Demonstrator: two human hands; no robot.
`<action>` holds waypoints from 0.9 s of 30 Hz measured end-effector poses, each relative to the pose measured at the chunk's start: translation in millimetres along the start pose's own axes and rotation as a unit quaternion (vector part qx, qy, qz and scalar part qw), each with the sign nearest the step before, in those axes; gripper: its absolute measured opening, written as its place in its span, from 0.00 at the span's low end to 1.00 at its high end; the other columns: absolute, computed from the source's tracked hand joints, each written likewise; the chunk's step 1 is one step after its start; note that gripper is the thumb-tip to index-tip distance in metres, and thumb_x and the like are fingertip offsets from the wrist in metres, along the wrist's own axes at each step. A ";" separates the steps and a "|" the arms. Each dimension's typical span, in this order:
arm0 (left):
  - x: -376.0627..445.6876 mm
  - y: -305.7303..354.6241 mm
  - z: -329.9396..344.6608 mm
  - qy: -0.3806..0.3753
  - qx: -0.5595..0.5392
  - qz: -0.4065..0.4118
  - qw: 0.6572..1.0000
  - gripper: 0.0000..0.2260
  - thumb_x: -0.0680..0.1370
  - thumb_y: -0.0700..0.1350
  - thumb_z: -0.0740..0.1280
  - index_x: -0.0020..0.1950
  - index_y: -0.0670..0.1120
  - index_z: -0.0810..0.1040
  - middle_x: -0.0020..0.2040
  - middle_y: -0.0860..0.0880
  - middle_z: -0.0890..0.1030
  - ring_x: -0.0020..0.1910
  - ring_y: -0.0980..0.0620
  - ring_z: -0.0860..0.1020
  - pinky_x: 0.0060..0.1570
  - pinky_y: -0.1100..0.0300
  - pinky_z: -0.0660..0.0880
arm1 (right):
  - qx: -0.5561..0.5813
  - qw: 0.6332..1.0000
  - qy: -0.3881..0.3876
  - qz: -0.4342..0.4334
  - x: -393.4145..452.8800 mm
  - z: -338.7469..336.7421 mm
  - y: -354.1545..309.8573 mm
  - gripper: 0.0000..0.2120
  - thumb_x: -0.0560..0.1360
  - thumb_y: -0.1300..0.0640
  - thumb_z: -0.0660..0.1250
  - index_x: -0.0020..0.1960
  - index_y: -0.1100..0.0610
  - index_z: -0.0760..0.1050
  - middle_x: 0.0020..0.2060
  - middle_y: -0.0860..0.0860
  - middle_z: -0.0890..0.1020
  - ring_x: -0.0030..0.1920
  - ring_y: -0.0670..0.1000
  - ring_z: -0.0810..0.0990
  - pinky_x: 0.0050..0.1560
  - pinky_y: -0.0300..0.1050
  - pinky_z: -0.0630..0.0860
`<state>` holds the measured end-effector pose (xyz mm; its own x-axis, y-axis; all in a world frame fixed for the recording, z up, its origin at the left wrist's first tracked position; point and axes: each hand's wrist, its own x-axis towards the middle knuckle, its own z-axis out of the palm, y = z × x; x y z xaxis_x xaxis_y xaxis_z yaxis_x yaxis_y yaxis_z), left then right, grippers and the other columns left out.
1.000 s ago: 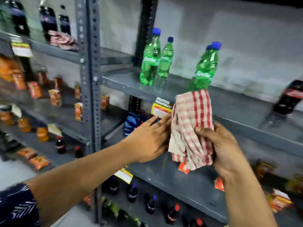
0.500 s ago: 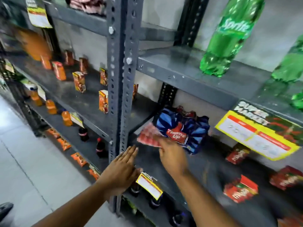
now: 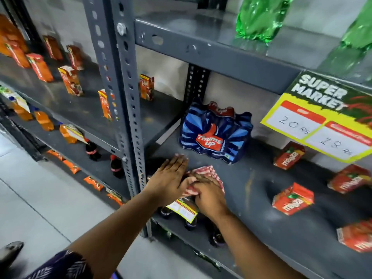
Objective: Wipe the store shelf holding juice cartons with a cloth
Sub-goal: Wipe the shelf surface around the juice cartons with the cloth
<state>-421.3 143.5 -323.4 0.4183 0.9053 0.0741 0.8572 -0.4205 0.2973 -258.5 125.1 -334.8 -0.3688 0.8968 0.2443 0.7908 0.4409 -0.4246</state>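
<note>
The red-and-white checked cloth (image 3: 209, 174) lies on the dark grey shelf (image 3: 251, 190) near its front left corner. My right hand (image 3: 209, 196) presses down on the cloth and grips it. My left hand (image 3: 171, 180) lies flat beside it with fingers stretched out, overlapping the cloth's left edge. Red juice cartons (image 3: 292, 198) lie scattered over the right part of the same shelf, one further back (image 3: 288, 156) and others at the right edge (image 3: 350, 179).
A blue Thums Up multipack (image 3: 216, 133) stands just behind the hands. The grey perforated upright post (image 3: 124, 117) is right at my left hand. Green bottles (image 3: 259, 19) sit on the shelf above; a yellow price sign (image 3: 320, 121) hangs from it. Dark bottles (image 3: 189, 222) stand below.
The cloth went from being held in the air between both hands down onto the shelf. My left hand moved from the shelf's front edge onto the shelf beside the cloth. The view came closer.
</note>
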 end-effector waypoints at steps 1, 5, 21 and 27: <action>3.5 0.1 6.5 -0.010 -0.002 0.000 1.000 0.39 0.73 0.67 0.36 0.76 0.43 0.45 0.77 0.45 0.47 0.74 0.52 0.42 0.69 0.58 0.37 | 0.004 1.000 -0.004 0.004 -10.8 -3.4 4.9 0.19 0.64 0.55 0.57 0.49 0.51 0.82 0.53 0.49 0.84 0.55 0.51 0.80 0.59 0.38 0.68; 5.8 -5.6 31.2 -0.022 0.007 -0.007 1.000 0.45 0.68 0.70 0.27 0.76 0.43 0.46 0.77 0.45 0.47 0.75 0.51 0.42 0.70 0.57 0.38 | 0.033 0.999 -0.010 0.031 -54.0 -21.2 24.4 0.23 0.65 0.57 0.55 0.55 0.47 0.81 0.56 0.44 0.83 0.62 0.43 0.76 0.65 0.40 0.66; 1.2 -7.3 42.2 0.011 0.077 -0.010 0.997 0.37 0.73 0.63 0.37 0.76 0.42 0.48 0.77 0.45 0.50 0.75 0.49 0.46 0.70 0.56 0.40 | -0.144 0.982 -0.056 0.108 -18.4 -69.1 44.8 0.32 0.69 0.68 0.58 0.70 0.47 0.67 0.71 0.50 0.70 0.71 0.52 0.65 0.73 0.52 0.58; 2.2 -6.3 43.5 0.004 0.085 -0.014 0.996 0.37 0.74 0.63 0.37 0.76 0.42 0.48 0.77 0.45 0.50 0.75 0.51 0.44 0.71 0.55 0.39 | -0.102 0.982 -0.012 0.156 -81.9 -46.9 37.3 0.32 0.68 0.64 0.56 0.70 0.45 0.66 0.70 0.48 0.71 0.71 0.50 0.66 0.72 0.50 0.58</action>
<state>-412.6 145.5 -366.5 0.3917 0.9170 0.0757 0.9074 -0.3986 0.1334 -175.9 66.4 -329.7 -0.1022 0.9888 0.1085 0.9480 0.1298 -0.2907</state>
